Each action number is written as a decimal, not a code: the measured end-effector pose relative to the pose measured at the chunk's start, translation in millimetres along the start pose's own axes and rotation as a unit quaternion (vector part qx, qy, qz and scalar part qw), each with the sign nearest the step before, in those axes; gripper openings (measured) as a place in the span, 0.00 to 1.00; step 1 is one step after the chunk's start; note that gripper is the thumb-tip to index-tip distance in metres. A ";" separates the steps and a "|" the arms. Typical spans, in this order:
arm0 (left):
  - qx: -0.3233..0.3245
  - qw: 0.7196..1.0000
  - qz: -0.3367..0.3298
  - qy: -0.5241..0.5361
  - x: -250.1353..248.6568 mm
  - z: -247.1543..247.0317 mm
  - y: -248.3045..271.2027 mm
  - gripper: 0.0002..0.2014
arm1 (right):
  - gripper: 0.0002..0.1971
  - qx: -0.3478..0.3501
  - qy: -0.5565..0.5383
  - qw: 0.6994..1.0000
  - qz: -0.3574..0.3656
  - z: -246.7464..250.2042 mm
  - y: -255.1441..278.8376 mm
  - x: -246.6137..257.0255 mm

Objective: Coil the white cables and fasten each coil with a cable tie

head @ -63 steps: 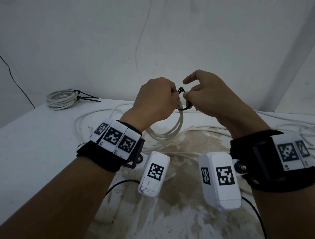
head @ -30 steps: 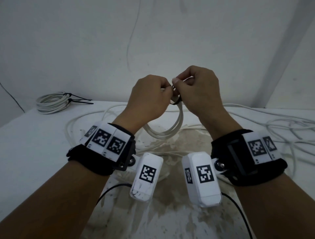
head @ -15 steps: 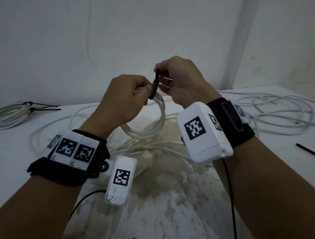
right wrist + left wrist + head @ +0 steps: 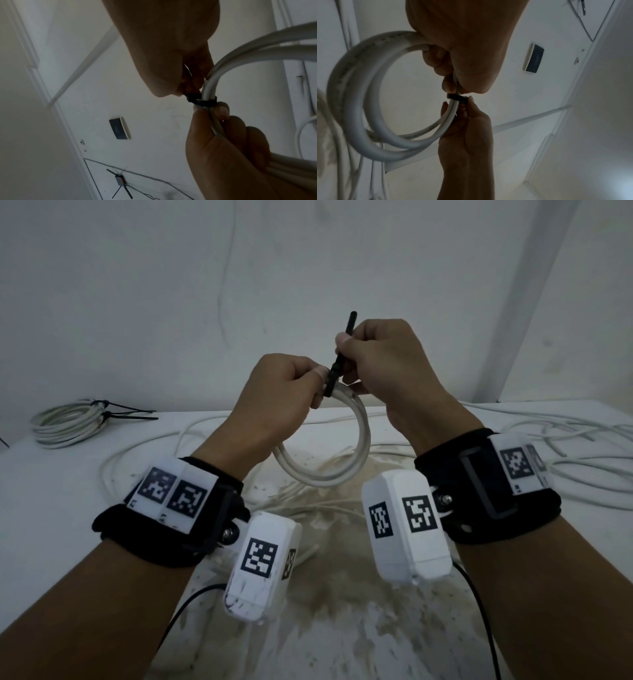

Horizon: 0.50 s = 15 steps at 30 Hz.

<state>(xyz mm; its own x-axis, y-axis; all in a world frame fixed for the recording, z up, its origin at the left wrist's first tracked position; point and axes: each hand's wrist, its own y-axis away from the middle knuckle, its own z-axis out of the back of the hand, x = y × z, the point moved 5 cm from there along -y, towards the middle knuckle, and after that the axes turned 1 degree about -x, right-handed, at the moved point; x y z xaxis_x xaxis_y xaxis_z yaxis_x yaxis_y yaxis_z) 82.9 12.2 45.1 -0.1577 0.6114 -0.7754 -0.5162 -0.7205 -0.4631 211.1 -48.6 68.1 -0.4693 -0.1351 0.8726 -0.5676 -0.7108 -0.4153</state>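
White cables (image 4: 579, 453) sprawl loose over the right and middle of the counter (image 4: 51, 491), and a tied bundle (image 4: 65, 422) lies at its far left. Above the counter's middle hangs a small cable coil (image 4: 342, 460); the left hand (image 4: 274, 395) has its fingers curled round the coil's top. The right hand (image 4: 383, 361) pinches the upright tail of the black cable tie (image 4: 337, 364) looped round the coil between both hands.
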 end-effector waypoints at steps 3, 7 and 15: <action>0.007 0.998 -0.057 -0.010 -9.3 -1.6 3.2 0.15 | 0.15 -0.027 0.034 0.999 0.005 3.1 -1.9 -1.0; 0.010 0.994 -0.111 0.000 -17.3 -6.0 8.2 0.14 | 0.13 -0.036 0.039 0.998 -0.023 1.5 -1.6 -9.3; 0.008 0.997 -0.071 -0.028 -11.4 -11.3 7.1 0.17 | 0.14 -0.064 0.102 0.993 -0.018 1.1 -6.3 -17.4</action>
<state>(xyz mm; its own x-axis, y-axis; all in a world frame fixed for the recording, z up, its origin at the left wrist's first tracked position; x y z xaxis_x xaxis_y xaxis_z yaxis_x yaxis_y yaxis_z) 90.5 -3.6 45.9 -0.1291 0.7242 -0.6774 -0.5493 -0.6209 -0.5592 223.5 -42.5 55.8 -0.5670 0.0417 0.8227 -0.6616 -0.6181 -0.4246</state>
